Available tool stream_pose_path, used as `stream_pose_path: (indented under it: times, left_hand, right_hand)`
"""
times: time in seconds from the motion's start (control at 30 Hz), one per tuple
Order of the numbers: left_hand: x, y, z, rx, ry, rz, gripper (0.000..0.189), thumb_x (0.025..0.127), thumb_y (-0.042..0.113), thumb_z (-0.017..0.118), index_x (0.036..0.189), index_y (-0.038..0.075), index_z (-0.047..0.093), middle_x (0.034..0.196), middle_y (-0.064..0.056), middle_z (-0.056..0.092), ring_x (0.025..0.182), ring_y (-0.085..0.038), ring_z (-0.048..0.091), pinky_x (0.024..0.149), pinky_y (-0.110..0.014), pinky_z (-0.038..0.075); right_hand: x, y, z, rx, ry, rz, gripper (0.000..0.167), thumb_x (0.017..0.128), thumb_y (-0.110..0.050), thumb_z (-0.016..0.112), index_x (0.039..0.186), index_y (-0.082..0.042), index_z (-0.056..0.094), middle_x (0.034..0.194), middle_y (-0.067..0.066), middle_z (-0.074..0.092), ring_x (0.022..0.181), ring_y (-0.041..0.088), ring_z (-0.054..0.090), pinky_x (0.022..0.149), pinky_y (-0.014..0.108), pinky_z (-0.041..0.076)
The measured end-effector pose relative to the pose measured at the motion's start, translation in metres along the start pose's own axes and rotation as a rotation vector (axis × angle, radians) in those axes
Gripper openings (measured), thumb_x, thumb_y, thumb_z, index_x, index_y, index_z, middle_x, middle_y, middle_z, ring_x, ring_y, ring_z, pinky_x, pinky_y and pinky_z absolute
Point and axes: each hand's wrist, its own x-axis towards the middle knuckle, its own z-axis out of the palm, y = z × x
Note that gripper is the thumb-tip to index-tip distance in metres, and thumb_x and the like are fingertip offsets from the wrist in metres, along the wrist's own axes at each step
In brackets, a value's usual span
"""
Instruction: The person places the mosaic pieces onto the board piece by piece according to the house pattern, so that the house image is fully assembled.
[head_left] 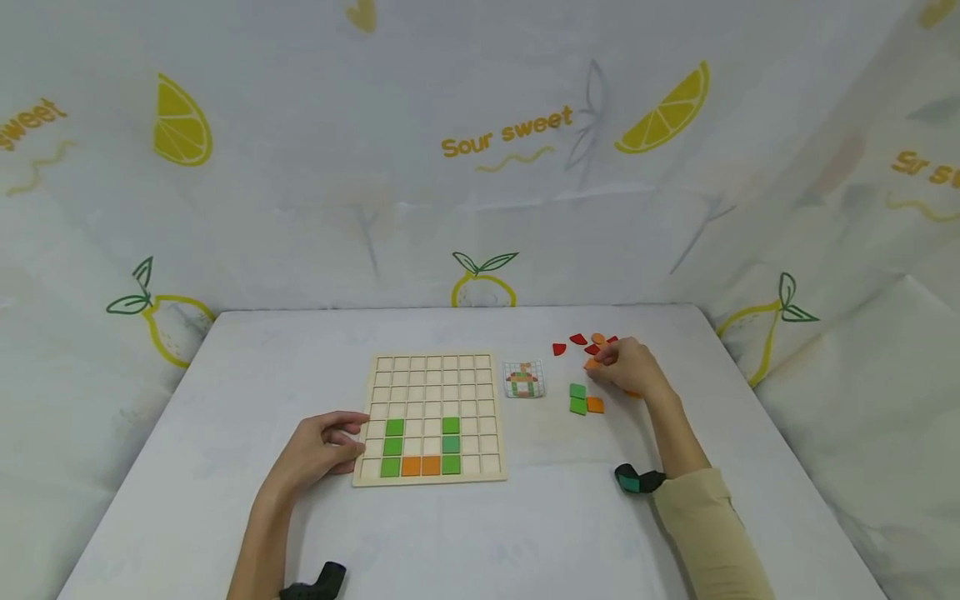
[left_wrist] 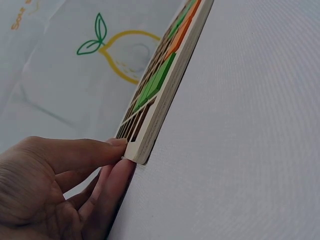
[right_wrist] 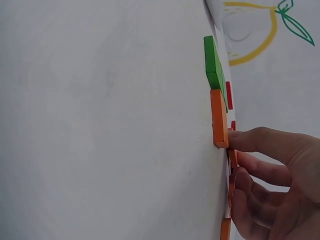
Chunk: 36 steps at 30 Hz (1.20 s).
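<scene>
A square wooden grid board (head_left: 435, 387) lies on the table, with green tiles (head_left: 392, 447) standing in two columns and orange tiles (head_left: 411, 466) between them along the bottom. My left hand (head_left: 322, 450) holds the board's left edge; in the left wrist view the thumb (left_wrist: 107, 150) is on top of the corner and the other fingers are at its side. To the right, my right hand (head_left: 633, 371) is over the loose pieces, thumb and fingertips pinching an orange tile (head_left: 591, 364). The hand partly hides that tile.
A small pattern card (head_left: 523, 379) lies right of the board. Loose green tiles (head_left: 577, 398) and an orange tile (head_left: 595, 405) are near the right hand. Red pieces (head_left: 559, 349) and an orange round piece (head_left: 597, 338) lie behind it. A patterned cloth wall (head_left: 337, 250) rises at the back.
</scene>
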Motion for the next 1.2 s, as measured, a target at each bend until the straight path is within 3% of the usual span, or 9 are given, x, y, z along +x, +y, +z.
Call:
stream_pose_path:
  times: [0.17, 0.33, 0.47, 0.6, 0.7, 0.83, 1.1, 1.2]
  left_hand:
    - [0.001, -0.002, 0.0, -0.001, -0.001, 0.004, 0.053, 0.089, 0.003, 0.082, 0.141, 0.003, 0.068, 0.125, -0.014, 0.067, 0.094, -0.016, 0.066, 0.071, -0.029, 0.067]
    - [0.002, 0.0, 0.001, 0.009, 0.008, 0.009, 0.053, 0.089, 0.003, 0.082, 0.14, 0.004, 0.069, 0.124, -0.013, 0.067, 0.093, -0.016, 0.066, 0.07, -0.029, 0.067]
    - [0.001, 0.001, 0.002, 0.0, 0.01, 0.002, 0.052, 0.089, 0.001, 0.081, 0.139, 0.004, 0.07, 0.123, -0.014, 0.067, 0.092, -0.017, 0.067, 0.071, -0.03, 0.068]
    - [0.0, 0.001, 0.002, -0.006, 0.01, -0.002, 0.052, 0.089, 0.001, 0.081, 0.14, 0.004, 0.07, 0.123, -0.013, 0.067, 0.092, -0.017, 0.067, 0.071, -0.03, 0.068]
    - [0.0, 0.0, 0.001, 0.001, 0.013, -0.001, 0.052, 0.089, 0.002, 0.082, 0.14, 0.004, 0.07, 0.122, -0.013, 0.067, 0.092, -0.016, 0.067, 0.07, -0.029, 0.067]
    - [0.0, -0.001, 0.001, 0.002, 0.013, -0.001, 0.052, 0.09, 0.001, 0.082, 0.14, 0.004, 0.07, 0.123, -0.013, 0.068, 0.092, -0.017, 0.067, 0.07, -0.029, 0.067]
    - [0.0, -0.001, 0.001, -0.009, 0.006, 0.001, 0.052, 0.09, 0.001, 0.081, 0.14, 0.004, 0.07, 0.124, -0.014, 0.067, 0.093, -0.017, 0.068, 0.071, -0.03, 0.068]
    - [0.0, 0.0, 0.001, -0.008, 0.004, 0.002, 0.051, 0.09, 0.001, 0.081, 0.14, 0.004, 0.07, 0.125, -0.014, 0.066, 0.093, -0.017, 0.068, 0.071, -0.03, 0.068]
  right_hand:
    - [-0.002, -0.005, -0.001, 0.006, 0.028, -0.016, 0.033, 0.098, -0.025, 0.08, 0.113, 0.003, 0.074, 0.11, 0.021, 0.076, 0.102, 0.034, 0.066, 0.091, 0.045, 0.058]
    - [-0.001, -0.018, 0.0, 0.046, 0.072, -0.097, 0.034, 0.098, -0.024, 0.08, 0.116, 0.004, 0.075, 0.111, 0.021, 0.078, 0.105, 0.034, 0.068, 0.089, 0.038, 0.057]
    - [-0.001, -0.04, 0.005, 0.045, 0.073, -0.155, 0.032, 0.097, -0.024, 0.08, 0.117, 0.001, 0.078, 0.113, 0.019, 0.079, 0.108, 0.036, 0.066, 0.087, 0.036, 0.055]
    - [-0.001, -0.068, 0.015, 0.057, 0.045, -0.196, 0.031, 0.095, -0.024, 0.082, 0.116, -0.001, 0.079, 0.116, 0.018, 0.079, 0.104, 0.034, 0.066, 0.082, 0.035, 0.054]
    - [0.001, -0.087, 0.024, 0.066, 0.01, -0.228, 0.031, 0.094, -0.024, 0.084, 0.116, -0.003, 0.08, 0.115, 0.017, 0.079, 0.086, 0.027, 0.063, 0.071, 0.029, 0.05]
    - [0.003, -0.108, 0.036, 0.088, -0.046, -0.276, 0.028, 0.093, -0.023, 0.085, 0.113, -0.004, 0.08, 0.112, 0.014, 0.079, 0.073, 0.019, 0.061, 0.065, 0.025, 0.049]
    - [0.0, -0.152, 0.06, 0.139, -0.171, -0.377, 0.021, 0.091, -0.02, 0.086, 0.106, -0.006, 0.081, 0.104, 0.009, 0.079, 0.076, 0.019, 0.067, 0.068, 0.025, 0.054]
    - [-0.002, -0.168, 0.071, 0.131, -0.209, -0.415, 0.02, 0.092, -0.019, 0.086, 0.106, -0.007, 0.081, 0.104, 0.006, 0.08, 0.085, 0.022, 0.068, 0.072, 0.024, 0.053]
